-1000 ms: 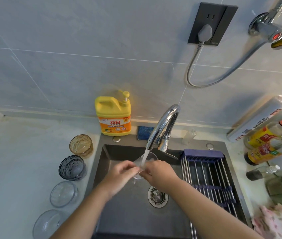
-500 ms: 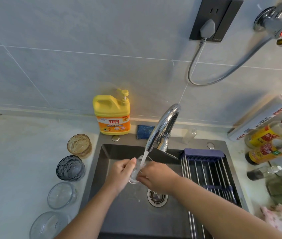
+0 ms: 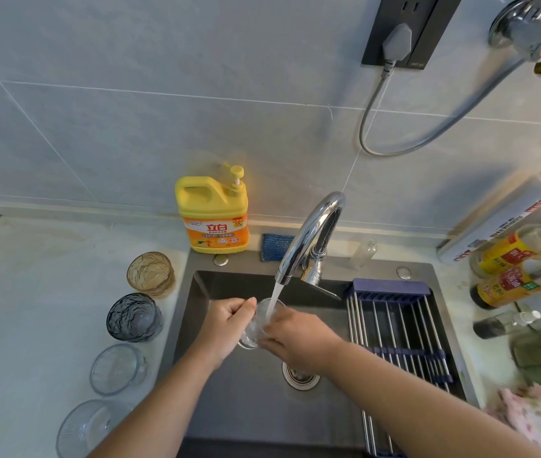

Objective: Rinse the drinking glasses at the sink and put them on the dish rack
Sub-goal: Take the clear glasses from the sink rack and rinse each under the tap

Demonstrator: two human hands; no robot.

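Observation:
A clear drinking glass (image 3: 260, 322) is held tilted under the running water of the chrome faucet (image 3: 308, 236), over the dark sink (image 3: 249, 398). My left hand (image 3: 226, 325) grips its left side and my right hand (image 3: 295, 342) wraps its right side. On the counter to the left stand an amber glass (image 3: 150, 274), a dark grey glass (image 3: 134, 317) and two clear glasses (image 3: 117, 369) (image 3: 90, 428). The dish rack (image 3: 398, 328), steel rods with blue ends, lies over the sink's right half with nothing on it.
A yellow detergent bottle (image 3: 213, 219) and a blue sponge (image 3: 277, 246) stand behind the sink. Sauce bottles (image 3: 507, 269), a foil roll (image 3: 500, 219) and a pink cloth (image 3: 536, 421) crowd the right counter. The drain (image 3: 298, 375) lies below my right wrist.
The glass has turned from lying between my fingertips to a more upright tilt, its mouth now catching the stream. Both hands shifted slightly along it.

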